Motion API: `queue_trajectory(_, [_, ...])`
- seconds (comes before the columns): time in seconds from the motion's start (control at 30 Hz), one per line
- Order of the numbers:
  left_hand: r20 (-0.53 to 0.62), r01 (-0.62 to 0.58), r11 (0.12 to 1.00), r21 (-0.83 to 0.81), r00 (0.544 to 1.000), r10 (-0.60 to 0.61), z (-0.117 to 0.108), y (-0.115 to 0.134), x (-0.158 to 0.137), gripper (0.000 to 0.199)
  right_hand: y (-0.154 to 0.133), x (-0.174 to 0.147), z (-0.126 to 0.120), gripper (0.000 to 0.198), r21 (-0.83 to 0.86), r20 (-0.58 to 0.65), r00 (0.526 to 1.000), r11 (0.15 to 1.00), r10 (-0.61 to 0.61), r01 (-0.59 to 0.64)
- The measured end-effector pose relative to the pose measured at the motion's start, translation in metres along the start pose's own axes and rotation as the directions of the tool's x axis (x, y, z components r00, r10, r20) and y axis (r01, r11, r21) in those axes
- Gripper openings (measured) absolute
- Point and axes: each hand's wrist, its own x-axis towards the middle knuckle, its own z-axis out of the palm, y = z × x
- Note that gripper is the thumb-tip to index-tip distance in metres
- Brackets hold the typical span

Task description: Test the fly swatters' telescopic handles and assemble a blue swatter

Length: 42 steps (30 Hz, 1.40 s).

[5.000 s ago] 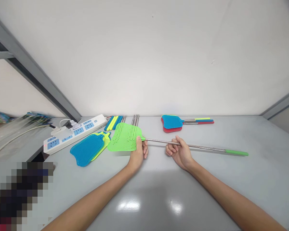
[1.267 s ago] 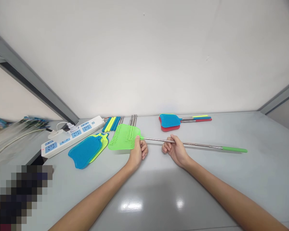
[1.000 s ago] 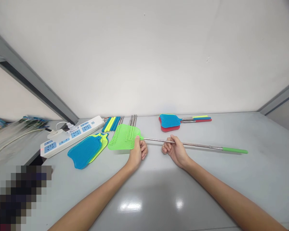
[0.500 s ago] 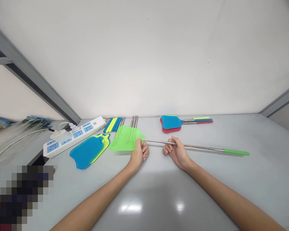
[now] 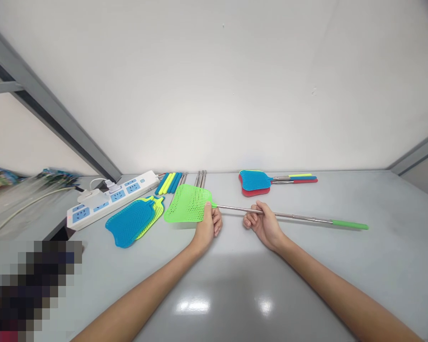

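A green fly swatter [image 5: 187, 204] with an extended metal rod and a green grip spans the space before me, its perforated head at the left. My left hand [image 5: 210, 225] is closed on the neck of the head, thumb on top. Farther along, my right hand [image 5: 264, 222] pinches the metal rod near its middle, with fingers curled. Left of the swatter lie loose heads, a blue one [image 5: 130, 223] over a yellow one [image 5: 158, 210]. Behind it are blue and yellow grips [image 5: 169, 183] in a row and several metal rods [image 5: 200, 178].
A white power strip [image 5: 112, 198] with plugs in it stands at the left. Near the wall, blue, red and yellow swatters [image 5: 256, 180] lie stacked on the grey table [image 5: 342, 270]. Plastic-wrapped items [image 5: 21, 185] sit beyond the left frame post. A pixelated patch covers the lower left corner.
The view has shifted slightly, so everything appears moved a little. Both hands keep their hold on the green fly swatter, which stays in much the same position.
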Motion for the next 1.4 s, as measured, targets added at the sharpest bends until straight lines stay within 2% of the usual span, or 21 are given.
queue_trajectory(0.2, [-0.023, 0.0, 1.0, 0.005, 1.0, 0.0, 0.0018, 0.0013, -0.0007, 0.049, 0.0005, 0.0006, -0.0007, 0.041, 0.018, 0.006, 1.0, 1.0, 0.008, -0.008])
queue_trajectory(1.2, [0.031, -0.009, 1.0, 0.005, 0.999, 0.009, 0.0018, 0.0002, -0.0023, 0.051, 0.0009, 0.0021, -0.0034, 0.044, 0.061, 0.003, 1.0, 0.998, 0.008, -0.008])
queue_trajectory(1.4, [0.014, -0.012, 1.0, -0.008, 1.0, 0.012, 0.0016, -0.001, -0.002, 0.051, -0.0005, 0.001, -0.0016, 0.042, 0.052, -0.004, 1.0, 0.998, 0.021, -0.021])
